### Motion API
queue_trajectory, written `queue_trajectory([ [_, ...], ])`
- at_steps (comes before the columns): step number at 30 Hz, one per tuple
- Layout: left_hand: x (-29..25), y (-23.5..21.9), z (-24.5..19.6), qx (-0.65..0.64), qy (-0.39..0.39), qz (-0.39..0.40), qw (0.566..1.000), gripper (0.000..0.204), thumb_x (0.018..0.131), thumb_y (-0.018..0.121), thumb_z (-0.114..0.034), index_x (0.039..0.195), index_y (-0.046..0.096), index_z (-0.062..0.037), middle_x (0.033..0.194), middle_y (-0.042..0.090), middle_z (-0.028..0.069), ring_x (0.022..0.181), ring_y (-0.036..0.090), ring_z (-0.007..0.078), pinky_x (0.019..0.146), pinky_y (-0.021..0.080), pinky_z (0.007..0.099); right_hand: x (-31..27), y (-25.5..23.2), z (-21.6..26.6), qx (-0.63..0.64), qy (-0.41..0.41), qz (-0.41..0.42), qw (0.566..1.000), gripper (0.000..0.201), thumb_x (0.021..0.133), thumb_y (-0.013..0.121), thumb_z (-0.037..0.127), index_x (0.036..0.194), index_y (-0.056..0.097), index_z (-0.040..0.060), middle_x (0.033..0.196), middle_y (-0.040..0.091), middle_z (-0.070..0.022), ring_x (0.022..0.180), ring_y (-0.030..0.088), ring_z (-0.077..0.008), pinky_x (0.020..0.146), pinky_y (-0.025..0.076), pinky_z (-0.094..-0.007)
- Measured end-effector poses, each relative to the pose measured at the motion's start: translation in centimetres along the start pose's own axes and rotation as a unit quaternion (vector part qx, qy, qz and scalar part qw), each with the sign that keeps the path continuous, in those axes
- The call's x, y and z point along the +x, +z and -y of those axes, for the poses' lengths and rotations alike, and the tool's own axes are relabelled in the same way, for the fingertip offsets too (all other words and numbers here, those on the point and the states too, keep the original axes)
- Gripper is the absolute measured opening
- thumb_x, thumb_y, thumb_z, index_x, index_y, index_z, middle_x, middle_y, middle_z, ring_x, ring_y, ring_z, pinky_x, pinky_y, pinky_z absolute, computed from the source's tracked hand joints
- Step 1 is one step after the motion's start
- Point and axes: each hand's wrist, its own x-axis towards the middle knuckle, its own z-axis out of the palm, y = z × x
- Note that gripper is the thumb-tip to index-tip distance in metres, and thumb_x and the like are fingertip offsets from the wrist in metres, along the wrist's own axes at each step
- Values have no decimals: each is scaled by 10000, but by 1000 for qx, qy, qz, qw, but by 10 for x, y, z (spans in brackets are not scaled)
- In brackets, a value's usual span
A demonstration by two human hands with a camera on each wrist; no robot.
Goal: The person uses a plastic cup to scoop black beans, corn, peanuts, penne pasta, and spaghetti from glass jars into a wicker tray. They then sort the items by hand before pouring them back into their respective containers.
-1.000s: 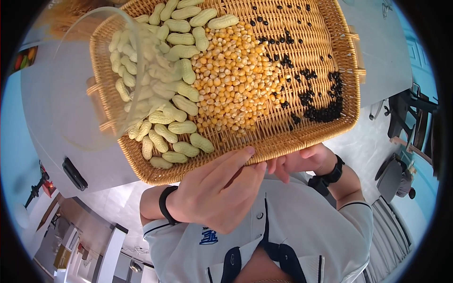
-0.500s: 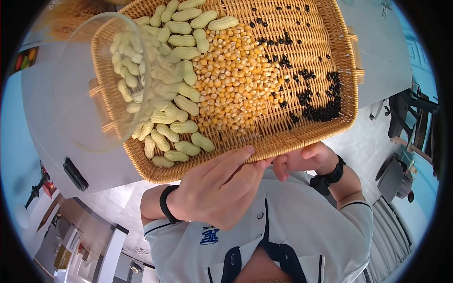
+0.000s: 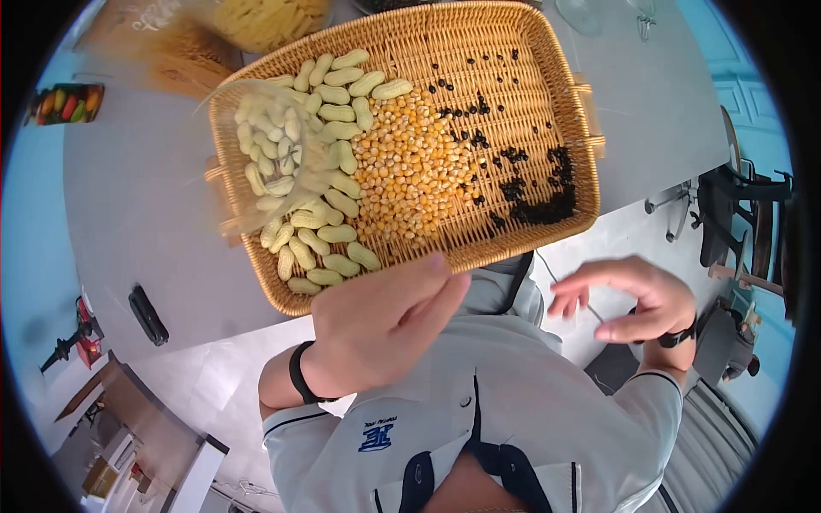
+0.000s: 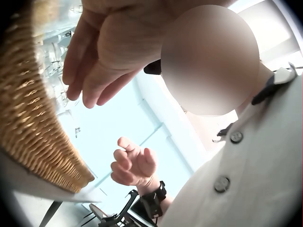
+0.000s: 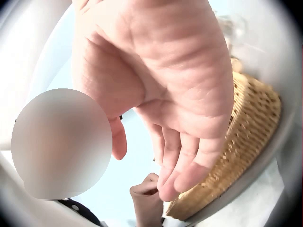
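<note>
A rectangular wicker basket [image 3: 513, 21] lies on the grey table. It contains unshelled peanuts [image 3: 342, 158] at left, yellow corn kernels [image 3: 410, 162] in the middle and black beans [image 3: 547, 205] toward the right. Close to the basket's near rim is my left hand [image 3: 376, 325]; its fingers hang loosely bent in the left wrist view, with nothing in them. My right hand [image 3: 637, 295] is raised to the right, apart from the basket, its fingers relaxed and the thumb spread away. The right wrist view shows its bare palm [image 5: 165, 90].
A clear round glass vessel [image 3: 256, 150] overlaps the peanuts in the head view. Behind the basket are a glass container of pasta [image 3: 269, 21] and dried wheat stalks [image 3: 192, 64]. A black oblong object [image 3: 148, 315] lies near the table's left front edge.
The basket appears smaller and farther from the body. My right hand has left its near rim and swung out to the right. The left hand stays beside the rim, its fingers more bent.
</note>
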Motion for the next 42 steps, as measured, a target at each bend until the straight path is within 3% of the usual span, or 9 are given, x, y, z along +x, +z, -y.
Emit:
queue_trajectory([
  [3,23,2,-16,133,103,-14,986,292,830,657,-55,1107,745,-28,1009,752,110,795,734,242,637,555,290,15,-7,20,-201,-10,-94,975,445,926,695,95,1363,631,49,1111,748,-103,950,709,-202,791,529,-319],
  [7,45,34,-21,122,76,10,990,371,850,599,2,1203,703,-37,971,735,141,809,716,316,644,551,374,39,-27,16,-313,-44,-124,941,328,918,635,7,1244,660,-8,1016,724,-116,910,685,-252,809,541,-365],
  [12,54,47,-19,84,53,18,995,386,857,575,27,1222,687,-25,975,732,168,838,710,362,681,556,413,70,-52,11,-468,-107,-120,869,256,908,619,-4,1160,661,-20,1054,680,-155,927,667,-367,804,540,-414],
  [19,52,45,-21,16,52,31,998,389,873,567,41,1234,696,-25,1040,734,187,860,719,350,737,577,368,84,-62,1,-489,-95,-111,860,203,919,642,57,1110,687,5,1090,666,-129,1012,660,-362,842,549,-451],
  [22,29,21,-16,45,78,-42,995,408,853,598,38,1256,644,-5,1023,735,171,841,720,350,762,574,416,93,-65,-11,-491,-136,-84,856,239,876,704,80,1103,693,5,1104,649,-113,1030,639,-339,873,526,-431],
  [24,-2,-9,-25,98,8,-143,985,445,815,724,43,1254,662,10,1063,757,134,875,741,284,837,581,384,97,-64,-11,-500,-159,-33,851,247,871,717,115,1101,705,24,1123,641,-87,1056,621,-310,896,515,-424],
  [28,-16,-55,-9,161,-63,-376,910,882,678,928,-112,1438,500,19,1397,597,175,1243,605,296,1069,472,438,96,-57,-7,-537,-183,63,821,250,852,715,125,1096,729,72,1145,627,-51,1077,590,-255,926,493,-397],
  [34,22,-59,26,202,-68,-233,949,1190,627,961,-114,1574,249,-13,1523,438,207,1333,521,350,1127,440,445,75,-56,13,-615,-102,138,769,371,852,651,49,1210,693,134,1189,593,-31,1113,567,-223,939,470,-375],
  [42,28,-69,39,67,-61,-279,956,1165,628,955,-74,1580,283,-86,1419,540,175,1298,561,308,1086,487,406,79,-52,13,-659,-73,154,732,290,894,613,72,1166,661,161,1153,552,-25,1085,572,-210,849,515,-374],
])
